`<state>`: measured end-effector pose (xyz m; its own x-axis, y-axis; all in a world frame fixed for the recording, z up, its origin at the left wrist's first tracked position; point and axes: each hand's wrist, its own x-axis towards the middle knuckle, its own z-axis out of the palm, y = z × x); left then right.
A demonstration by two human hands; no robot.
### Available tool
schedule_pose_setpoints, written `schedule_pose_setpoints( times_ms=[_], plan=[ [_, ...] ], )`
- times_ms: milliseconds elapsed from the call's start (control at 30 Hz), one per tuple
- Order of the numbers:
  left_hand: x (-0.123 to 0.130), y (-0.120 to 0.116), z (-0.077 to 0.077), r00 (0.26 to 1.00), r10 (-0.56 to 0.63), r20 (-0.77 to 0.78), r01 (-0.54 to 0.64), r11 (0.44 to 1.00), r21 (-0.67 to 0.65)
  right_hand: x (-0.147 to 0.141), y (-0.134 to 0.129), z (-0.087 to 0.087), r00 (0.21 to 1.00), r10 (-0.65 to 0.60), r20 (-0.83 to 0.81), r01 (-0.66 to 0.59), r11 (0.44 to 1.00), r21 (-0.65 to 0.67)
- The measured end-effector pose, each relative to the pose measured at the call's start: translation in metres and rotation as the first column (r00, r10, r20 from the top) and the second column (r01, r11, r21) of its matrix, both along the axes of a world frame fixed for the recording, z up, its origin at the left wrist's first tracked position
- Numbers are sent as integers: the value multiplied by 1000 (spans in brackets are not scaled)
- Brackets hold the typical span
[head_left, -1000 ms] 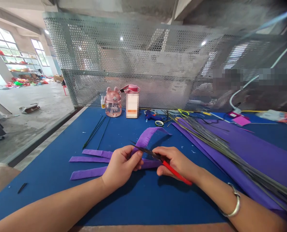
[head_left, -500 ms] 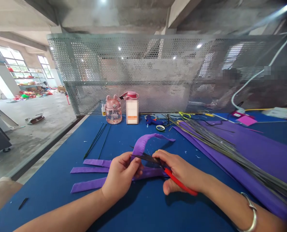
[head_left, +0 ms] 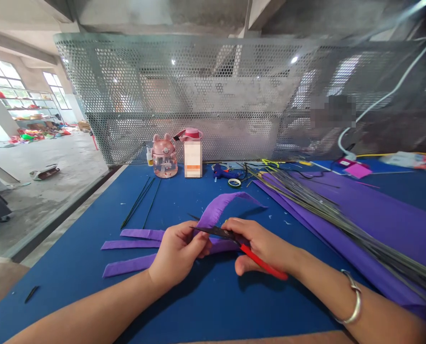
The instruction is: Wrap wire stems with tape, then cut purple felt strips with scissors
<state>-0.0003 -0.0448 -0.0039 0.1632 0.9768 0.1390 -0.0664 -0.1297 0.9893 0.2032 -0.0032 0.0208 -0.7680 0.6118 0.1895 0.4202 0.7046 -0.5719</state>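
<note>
Between thumb and fingers, my left hand (head_left: 180, 251) pinches a purple fabric strip (head_left: 220, 206), whose free end arches up and off to the right. My right hand (head_left: 261, 246) is closed around red-handled scissors (head_left: 259, 262). The dark blades are parted and lie across the strip, close to my left fingertips. Several more purple strips (head_left: 129, 265) lie on the table to the left, their right parts partly hidden under my left hand.
On the blue table (head_left: 198, 315) stand a pink bottle (head_left: 165, 157) and a pink-lidded bottle (head_left: 192, 135). Near them lie a blue glue gun (head_left: 223, 173) and a tape roll (head_left: 234, 183). Dark stems (head_left: 137, 203) lie left; wire stems (head_left: 324, 210) rest on purple fabric (head_left: 388, 205).
The view has shifted slightly, so most things sit a little higher and further left. Both hands keep their grips, and the strip's free end has swung slightly right.
</note>
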Motion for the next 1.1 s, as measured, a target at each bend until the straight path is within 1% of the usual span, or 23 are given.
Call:
schedule_pose_setpoints(
  times_ms=[67,200,400,533,667,800,933,1100],
  plan=[
    [0,0,0,1000,-9,2,9,1000,10,0,0,-1,1000,-9,-14,10,999,36],
    [0,0,0,1000,9,-3,-9,1000,10,2,2,-4,999,-12,-35,14,997,77],
    [0,0,2,998,38,-40,-38,999,-12,4,1,-5,999,-28,-24,30,995,94],
    [1,0,2,998,45,-38,-46,998,-30,4,2,-5,999,-32,-10,33,996,88],
    [1,2,3,999,51,-17,-53,995,-88,4,2,-7,998,-64,24,61,993,101],
    [0,6,7,993,112,38,-105,984,-147,6,1,-6,994,-93,66,85,990,112],
    [1,8,9,991,125,40,-120,986,-116,6,1,-1,991,-88,99,81,994,70],
    [1,7,2,998,59,-19,-60,998,-37,4,1,-2,996,-57,63,52,996,77]
  ],
)
